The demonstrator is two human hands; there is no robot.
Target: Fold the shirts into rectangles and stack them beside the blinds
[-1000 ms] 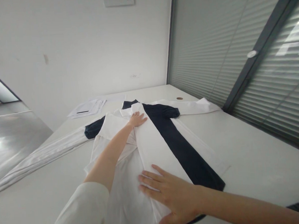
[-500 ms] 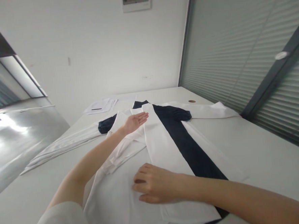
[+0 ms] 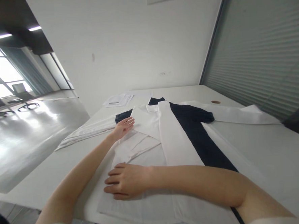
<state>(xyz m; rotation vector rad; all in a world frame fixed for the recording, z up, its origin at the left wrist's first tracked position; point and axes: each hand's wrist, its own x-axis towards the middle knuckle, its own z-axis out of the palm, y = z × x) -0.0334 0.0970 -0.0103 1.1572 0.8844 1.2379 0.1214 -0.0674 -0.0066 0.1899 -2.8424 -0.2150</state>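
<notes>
A white long-sleeved shirt lies spread out, with a navy short-sleeved garment showing from under its front on the right side, at the collar and at both short sleeves. My left hand has its fingers stretched out at the shirt's left edge, just below the navy left sleeve. Nearer to me, my right hand rests palm down on the lower left of the white cloth, fingers spread. Neither hand grips anything. Folded cloth lies across the left front, between the hands.
The garments lie on a white table. Several papers with a dark pen-like strip sit at the back left. A round hole is at the back right. Walls stand behind and on the right; office chairs are far left.
My right hand has moved left across the cloth and its fingers have spread. My left hand has shifted from the shirt's middle to its left edge. The view has turned left.
</notes>
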